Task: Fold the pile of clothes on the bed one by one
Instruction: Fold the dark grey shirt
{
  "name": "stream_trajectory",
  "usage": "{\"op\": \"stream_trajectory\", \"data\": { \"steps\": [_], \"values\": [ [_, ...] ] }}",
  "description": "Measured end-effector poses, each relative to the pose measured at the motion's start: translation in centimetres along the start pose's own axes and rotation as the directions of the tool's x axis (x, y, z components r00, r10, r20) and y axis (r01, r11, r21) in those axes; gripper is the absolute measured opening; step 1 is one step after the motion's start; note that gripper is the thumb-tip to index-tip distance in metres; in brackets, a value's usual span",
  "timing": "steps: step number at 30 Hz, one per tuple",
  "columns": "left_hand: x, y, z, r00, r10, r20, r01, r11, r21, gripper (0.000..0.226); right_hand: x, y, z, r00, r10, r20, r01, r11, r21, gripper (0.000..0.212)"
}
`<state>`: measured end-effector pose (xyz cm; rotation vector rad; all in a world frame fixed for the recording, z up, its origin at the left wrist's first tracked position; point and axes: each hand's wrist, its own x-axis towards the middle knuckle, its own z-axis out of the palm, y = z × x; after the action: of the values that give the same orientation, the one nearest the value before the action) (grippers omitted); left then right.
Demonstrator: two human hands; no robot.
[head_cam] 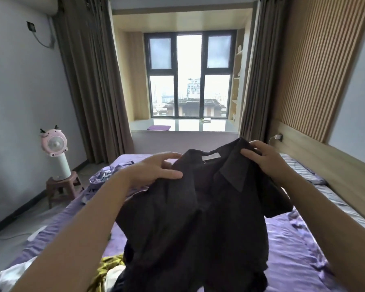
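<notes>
I hold the dark shirt [198, 207] above the bed [293, 249], left hand [156, 171] and right hand [263, 159] apart, each pinching 1 shoulder. Its hem may snag the pile [112, 270] beneath.

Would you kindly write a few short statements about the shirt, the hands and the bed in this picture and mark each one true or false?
1. Both hands hold the dark collared shirt up near its shoulders. True: the left hand and the right hand each grip it.
2. The shirt lies folded flat on the bed. False: it hangs unfolded, held above the purple sheet.
3. A yellow patterned garment lies below the shirt. True.
4. The pink fan stands on the bed. False: it stands on a small stool beside it.
5. The curtains are drawn shut. False: the window is uncovered.
</notes>
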<state>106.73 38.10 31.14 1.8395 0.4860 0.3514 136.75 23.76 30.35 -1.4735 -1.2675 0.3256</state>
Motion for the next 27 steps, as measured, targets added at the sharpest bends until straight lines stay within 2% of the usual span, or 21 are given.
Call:
{"op": "stream_trajectory", "data": {
  "steps": [2, 3, 7, 12, 14, 16, 19, 23, 27],
  "values": [
    [-0.7, -0.8, -1.1, 0.995, 0.024, 0.094, -0.021, 0.999, -0.039, 0.045, 0.0, -0.3, -0.1, 1.000, 0.016, 0.007, -0.017, 0.999, 0.028, 0.003],
    [-1.0, -1.2, -1.4, 0.996, 0.038, 0.077, -0.036, 0.999, -0.030, 0.041, 0.0, -0.5, 0.0, 1.000, 0.016, 0.020, -0.016, 0.999, 0.028, 0.003],
    [-1.3, -2.5, -1.7, 0.977, 0.089, -0.193, -0.078, 0.995, 0.063, 0.013, 0.1, -1.9, 0.6, 0.998, -0.044, 0.039, 0.044, 0.999, -0.008, 0.010],
    [-1.4, -2.3, -1.8, 0.930, 0.105, -0.352, -0.062, 0.989, 0.133, 0.020, -0.2, -3.9, 1.4, 0.994, -0.076, 0.080, 0.078, 0.997, -0.025, 0.012],
    [-1.1, -2.2, -1.6, 0.872, 0.191, -0.451, -0.072, 0.961, 0.268, 0.030, -0.5, -4.5, 2.0, 0.994, -0.088, 0.064, 0.091, 0.995, -0.046, 0.012],
    [-0.8, -2.0, -1.2, 0.817, 0.290, -0.499, -0.053, 0.898, 0.436, 0.037, -1.0, -4.7, 2.4, 0.993, -0.117, 0.009, 0.117, 0.984, -0.136, 0.011],
    [-0.8, -1.9, -1.1, 0.794, 0.372, -0.480, -0.032, 0.815, 0.579, 0.044, -2.2, -4.6, 2.7, 0.983, -0.159, -0.089, 0.128, 0.951, -0.283, 0.007],
    [-1.2, -2.4, -0.8, 0.813, 0.406, -0.418, -0.046, 0.760, 0.648, 0.051, -4.6, -3.7, 2.8, 0.977, -0.168, -0.132, 0.097, 0.899, -0.427, 0.009],
    [-1.5, -2.9, -0.1, 0.869, 0.342, -0.357, -0.123, 0.849, 0.513, 0.030, -6.9, -3.4, 2.7, 0.975, -0.139, -0.171, 0.050, 0.896, -0.441, 0.013]
  ]
}}
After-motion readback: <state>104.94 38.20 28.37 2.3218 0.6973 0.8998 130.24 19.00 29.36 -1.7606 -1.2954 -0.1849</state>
